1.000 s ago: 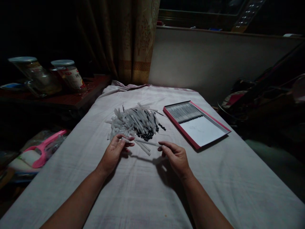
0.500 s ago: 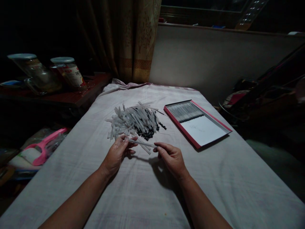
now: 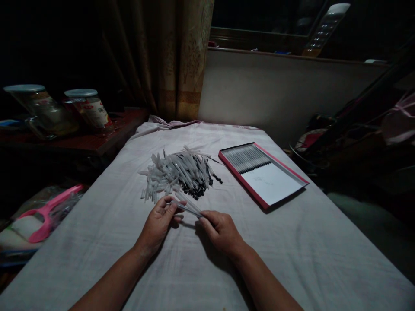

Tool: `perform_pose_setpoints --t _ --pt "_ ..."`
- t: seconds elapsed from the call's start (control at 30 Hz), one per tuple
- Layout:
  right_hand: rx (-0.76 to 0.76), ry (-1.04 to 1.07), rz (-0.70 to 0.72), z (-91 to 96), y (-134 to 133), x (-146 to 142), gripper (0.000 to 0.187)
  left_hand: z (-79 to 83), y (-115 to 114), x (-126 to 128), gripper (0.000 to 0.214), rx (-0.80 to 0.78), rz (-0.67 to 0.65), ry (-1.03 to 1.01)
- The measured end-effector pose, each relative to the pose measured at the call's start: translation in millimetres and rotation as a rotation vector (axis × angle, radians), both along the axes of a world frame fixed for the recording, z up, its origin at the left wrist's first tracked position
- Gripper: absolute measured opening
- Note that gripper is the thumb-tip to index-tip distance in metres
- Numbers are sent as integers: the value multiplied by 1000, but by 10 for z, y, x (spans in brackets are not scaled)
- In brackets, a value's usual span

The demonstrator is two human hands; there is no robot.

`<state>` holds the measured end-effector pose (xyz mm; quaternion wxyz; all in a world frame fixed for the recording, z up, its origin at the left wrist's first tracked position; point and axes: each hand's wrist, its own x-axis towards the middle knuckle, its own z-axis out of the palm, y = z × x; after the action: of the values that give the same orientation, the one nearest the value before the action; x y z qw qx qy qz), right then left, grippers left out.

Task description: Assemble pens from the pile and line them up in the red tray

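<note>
My left hand [image 3: 158, 222] pinches one end of a slim clear pen [image 3: 188, 209] between thumb and fingertips. At the pen's other end, my right hand [image 3: 222, 231] closes its thumb and forefinger on it. More clear tubing shows just behind this pen; whether my left hand holds it too, I cannot tell. Just beyond my hands lies a loose pile of clear pens with black ends [image 3: 177, 170]. To the right sits a shallow red-edged box [image 3: 244, 188], with a neat row of similar pens [image 3: 248, 158] along its far part and a white panel [image 3: 275, 181] nearer me.
A white cloth [image 3: 181, 276] covers the surface. On the left, a dark red table [image 3: 110, 138] bears a glass jug [image 3: 48, 116] and a lidded jar [image 3: 92, 112]. A pink plastic item [image 3: 48, 211] lies below it. A curtain [image 3: 181, 65] hangs at the back.
My right hand has moved left along the pen, closer to my left hand, and less of the pen shows between them. The whole view has shifted slightly.
</note>
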<state>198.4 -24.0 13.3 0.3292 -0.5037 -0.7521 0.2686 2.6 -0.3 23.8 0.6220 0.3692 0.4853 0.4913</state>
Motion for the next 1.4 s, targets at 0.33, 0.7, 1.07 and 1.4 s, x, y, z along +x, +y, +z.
perform_pose_setpoints --t 0.33,0.7,1.07,1.4 --pt "84 -47 4 -49 -11 -43 27 -27 14 -4 59 -33 23 -28" --pt "94 -44 -33 -78 -19 -96 30 10 21 -5 52 -43 -5 -42" --pt "49 99 -66 13 -13 -32 27 -6 38 -10 56 -34 -18 3" --pt "13 -313 -721 537 1046 1004 33 57 159 -186 39 -126 -117 -164"
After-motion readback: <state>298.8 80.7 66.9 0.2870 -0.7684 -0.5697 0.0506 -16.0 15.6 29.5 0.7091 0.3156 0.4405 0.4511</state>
